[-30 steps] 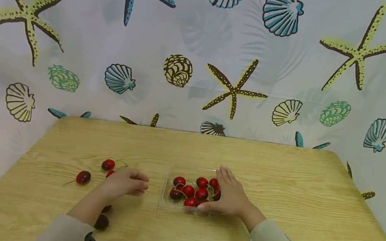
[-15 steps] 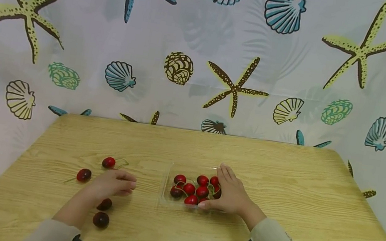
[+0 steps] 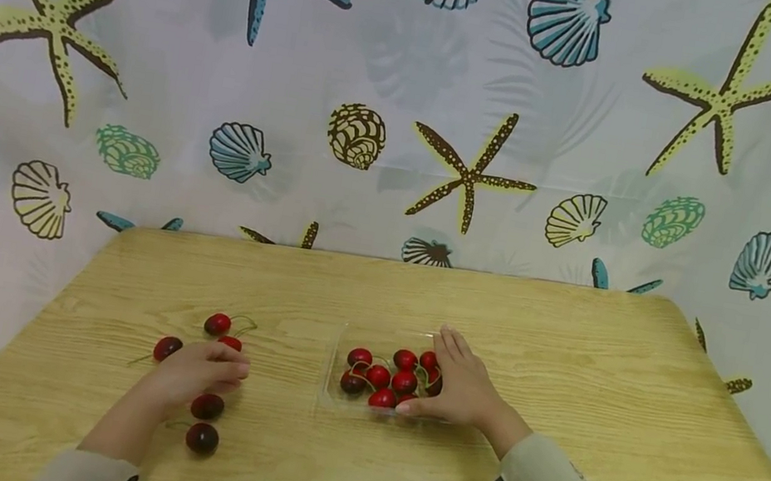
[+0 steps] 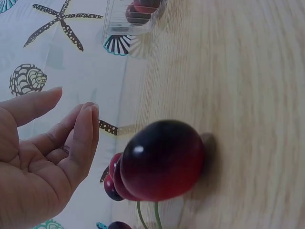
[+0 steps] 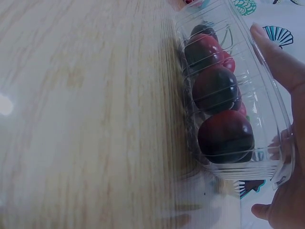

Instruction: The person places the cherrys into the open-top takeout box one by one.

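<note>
My left hand (image 3: 192,375) hovers over the loose cherries on the left, fingers slightly bent, holding nothing. It partly covers a cherry (image 3: 167,347) at its left; another cherry (image 3: 230,342) lies just beyond its fingers. Two dark cherries, a middle one (image 3: 208,406) and a nearer one (image 3: 203,439), lie on its near side. In the left wrist view a dark cherry (image 4: 162,160) looms beside the palm. My right hand (image 3: 462,389) holds the right end of a clear plastic box (image 3: 328,374), thumb at the near rim, fingers at the far rim. Several red cherries (image 3: 403,383) sit inside.
A further cherry (image 3: 217,324) with a long stem lies at the back of the loose group. The pale wooden table (image 3: 566,345) extends around the box. Behind it hangs a white cloth (image 3: 389,216) printed with starfish and shells.
My left hand has drawn back left and toward me, away from the box to above the loose cherries, uncovering two dark ones. My right hand and the box have stayed put.
</note>
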A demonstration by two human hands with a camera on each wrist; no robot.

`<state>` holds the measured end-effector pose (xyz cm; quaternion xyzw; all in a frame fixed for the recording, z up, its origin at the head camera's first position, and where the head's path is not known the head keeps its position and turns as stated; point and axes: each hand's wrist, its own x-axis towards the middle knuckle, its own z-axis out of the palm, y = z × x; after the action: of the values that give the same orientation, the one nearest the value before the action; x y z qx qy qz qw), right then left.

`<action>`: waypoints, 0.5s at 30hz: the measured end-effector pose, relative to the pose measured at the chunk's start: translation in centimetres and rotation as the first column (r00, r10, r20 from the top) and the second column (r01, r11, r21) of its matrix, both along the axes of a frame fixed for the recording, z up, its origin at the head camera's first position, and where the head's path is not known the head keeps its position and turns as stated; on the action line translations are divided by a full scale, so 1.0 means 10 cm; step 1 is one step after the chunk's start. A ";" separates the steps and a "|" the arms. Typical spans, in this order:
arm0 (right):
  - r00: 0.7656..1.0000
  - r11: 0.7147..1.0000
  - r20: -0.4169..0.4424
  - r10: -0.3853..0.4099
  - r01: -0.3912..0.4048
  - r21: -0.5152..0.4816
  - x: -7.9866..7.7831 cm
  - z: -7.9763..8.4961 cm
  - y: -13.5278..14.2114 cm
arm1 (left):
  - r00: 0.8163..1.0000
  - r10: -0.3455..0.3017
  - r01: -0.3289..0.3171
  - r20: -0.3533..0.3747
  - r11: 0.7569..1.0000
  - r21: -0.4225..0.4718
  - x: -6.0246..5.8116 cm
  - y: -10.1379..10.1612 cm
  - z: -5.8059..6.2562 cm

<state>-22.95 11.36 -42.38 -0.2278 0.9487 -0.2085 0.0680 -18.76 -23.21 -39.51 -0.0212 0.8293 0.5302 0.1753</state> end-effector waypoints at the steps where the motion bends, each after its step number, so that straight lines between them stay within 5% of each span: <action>1: 1.000 1.000 -0.002 0.001 -0.001 -0.001 0.00 0.00 0.00 | 1.000 0.002 -0.002 0.000 1.000 0.002 0.01 -0.02 0.00; 15: 1.000 1.000 -0.017 0.002 -0.002 0.006 0.00 0.00 0.00 | 0.999 0.052 -0.052 -0.002 0.998 -0.034 0.11 -0.26 -0.07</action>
<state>-22.96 11.35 -42.33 -0.2302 0.9496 -0.2037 0.0611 -17.63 -25.79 -40.24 -0.0452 0.8375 0.5204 0.1605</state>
